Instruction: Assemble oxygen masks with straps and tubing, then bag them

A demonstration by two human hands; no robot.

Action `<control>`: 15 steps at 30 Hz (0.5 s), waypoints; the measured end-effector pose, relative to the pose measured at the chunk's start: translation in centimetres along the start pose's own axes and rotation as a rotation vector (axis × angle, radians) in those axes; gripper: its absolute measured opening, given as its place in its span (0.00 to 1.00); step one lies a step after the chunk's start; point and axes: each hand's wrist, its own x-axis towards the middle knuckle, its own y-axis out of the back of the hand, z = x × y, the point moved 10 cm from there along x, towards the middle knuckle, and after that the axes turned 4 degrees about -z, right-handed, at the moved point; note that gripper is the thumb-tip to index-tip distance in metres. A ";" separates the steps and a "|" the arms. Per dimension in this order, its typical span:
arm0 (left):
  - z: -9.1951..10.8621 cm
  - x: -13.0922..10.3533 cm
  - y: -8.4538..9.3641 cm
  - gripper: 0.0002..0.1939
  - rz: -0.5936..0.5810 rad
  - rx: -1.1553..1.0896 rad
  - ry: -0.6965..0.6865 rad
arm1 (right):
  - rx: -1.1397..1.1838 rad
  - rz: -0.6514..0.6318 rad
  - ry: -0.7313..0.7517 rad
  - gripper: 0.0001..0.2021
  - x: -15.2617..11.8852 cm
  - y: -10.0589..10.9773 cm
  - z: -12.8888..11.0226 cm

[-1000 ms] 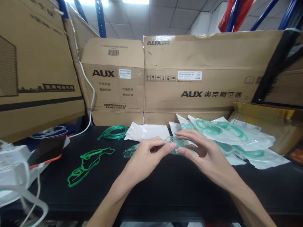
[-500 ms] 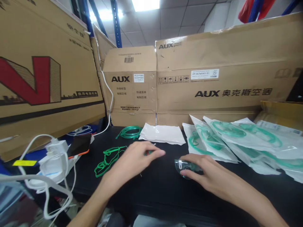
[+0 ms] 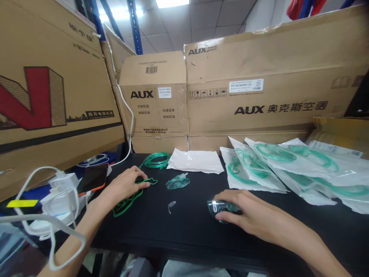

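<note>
My right hand grips a clear, green-tinted oxygen mask by its edge, low over the black table; a metal nose clip shows on the mask, and my palm hides part of it. At the left, my left hand is closed with thumb and fingers around a green elastic strap, whose loops lie on the table. Between the hands rests another small green-tinted clear mask piece with a pale connector. Nearer to me lies a small clear curved piece.
Coiled green tubing and a flat white packet lie at the back. Several clear bags of green tubing are piled at the right. A phone, a white charger and cables crowd the left. Cardboard walls the rear.
My left hand has moved left from the middle of the table to the green strap, uncovering the small mask piece. My right hand keeps its hold on the mask.
</note>
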 end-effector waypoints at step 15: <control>10.0 -4.1 16.4 0.12 0.770 -0.092 -0.136 | 0.008 -0.039 -0.006 0.23 -0.3 0.2 -0.2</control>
